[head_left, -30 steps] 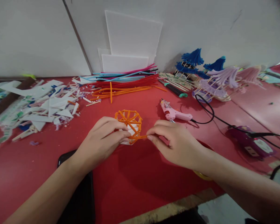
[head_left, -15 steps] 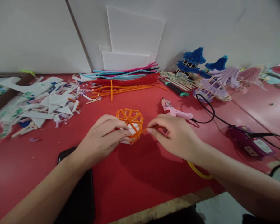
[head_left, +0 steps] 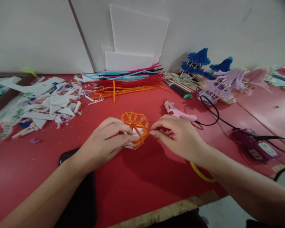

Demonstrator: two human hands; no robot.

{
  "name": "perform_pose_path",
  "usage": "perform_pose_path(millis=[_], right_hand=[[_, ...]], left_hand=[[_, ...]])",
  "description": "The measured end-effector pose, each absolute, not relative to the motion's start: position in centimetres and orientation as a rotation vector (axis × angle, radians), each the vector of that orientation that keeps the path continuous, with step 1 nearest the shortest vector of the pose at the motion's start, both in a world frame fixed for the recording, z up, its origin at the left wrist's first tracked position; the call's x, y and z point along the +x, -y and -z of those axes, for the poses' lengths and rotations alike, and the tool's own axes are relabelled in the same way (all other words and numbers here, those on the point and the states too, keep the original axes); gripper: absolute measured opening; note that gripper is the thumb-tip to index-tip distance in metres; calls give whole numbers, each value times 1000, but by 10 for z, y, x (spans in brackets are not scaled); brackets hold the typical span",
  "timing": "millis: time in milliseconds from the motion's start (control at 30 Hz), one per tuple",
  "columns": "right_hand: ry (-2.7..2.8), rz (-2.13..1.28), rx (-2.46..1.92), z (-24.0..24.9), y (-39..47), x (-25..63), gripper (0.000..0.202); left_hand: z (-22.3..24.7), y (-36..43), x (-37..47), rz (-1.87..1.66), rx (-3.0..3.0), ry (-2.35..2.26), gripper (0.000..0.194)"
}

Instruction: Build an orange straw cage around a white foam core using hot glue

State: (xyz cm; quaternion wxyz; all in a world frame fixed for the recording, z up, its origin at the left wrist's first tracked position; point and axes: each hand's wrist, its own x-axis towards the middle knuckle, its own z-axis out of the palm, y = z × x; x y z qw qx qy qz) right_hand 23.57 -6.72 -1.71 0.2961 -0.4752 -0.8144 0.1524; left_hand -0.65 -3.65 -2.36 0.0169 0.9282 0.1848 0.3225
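Observation:
A small round frame of orange strips, spoked like a wheel on top and with a white base below, is tilted above the red table. My left hand grips its left side, thumb and fingers closed on it. On the frame's right, my right hand pinches the end of a thin orange strip between thumb and forefinger, close to the rim. Behind that hand lies a pink glue gun, its nozzle pointing up and left.
White scraps cover the left side. Orange strips and red strips lie at the back. Blue and lilac models stand back right, a purple power block at right. A black phone lies under my left forearm.
The orange frame has shifted slightly right and tipped a little in my left hand. The orange strip's visible length between the rim and my right fingertips has shortened.

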Motion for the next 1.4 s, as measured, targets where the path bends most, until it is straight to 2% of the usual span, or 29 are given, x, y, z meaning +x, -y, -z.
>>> perform_pose_path(millis=[300,500,733,933,1400], right_hand=[[2181,-473,-1124,20,60,245,2],[2180,-539,-1088,24,59,252,22],[2269,-594,-957,24,56,254,15],[2252,-615,-918,26,56,254,13],[2254,-628,-897,28,56,255,12]], left_hand=[[24,38,-6,-957,2837,-532,16],[22,39,-4,-939,2815,-471,17],[27,38,-9,-894,2834,-466,20],[28,36,-12,-903,2829,-518,30],[27,35,-12,-934,2822,-513,28]])
